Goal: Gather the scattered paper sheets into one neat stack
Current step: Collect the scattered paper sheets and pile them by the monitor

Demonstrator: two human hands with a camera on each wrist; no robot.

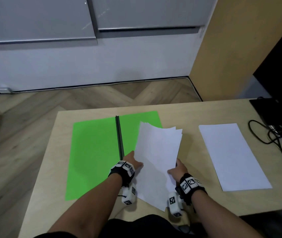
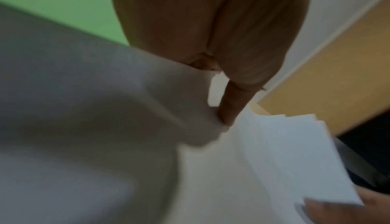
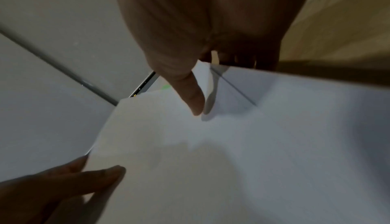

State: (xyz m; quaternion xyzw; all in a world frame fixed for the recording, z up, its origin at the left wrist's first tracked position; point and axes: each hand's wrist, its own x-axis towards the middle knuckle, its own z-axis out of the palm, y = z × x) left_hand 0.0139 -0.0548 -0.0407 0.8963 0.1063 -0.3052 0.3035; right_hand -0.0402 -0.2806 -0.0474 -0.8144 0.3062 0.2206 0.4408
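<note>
Mostly gathered: several white sheets form one bundle (image 1: pixel 155 162), lifted off the surface (image 1: pixel 197 110), over the right half of the green folder (image 1: pixel 93 152).
Unevenness: far corners of the bundle fan out, so the edges probably still need squaring.
Left to do: one more white sheet or pile (image 1: pixel 233 155) lies flat, well to the right of the folder, apart from the bundle.
Left hand (image 1: pixel 133 163): fingers clamped on the bundle's left edge, thumb on top.
Right hand (image 1: pixel 178 170): fingers clamped on its right edge, thumb (image 3: pixel 194 97) pressing the top sheet.
</note>
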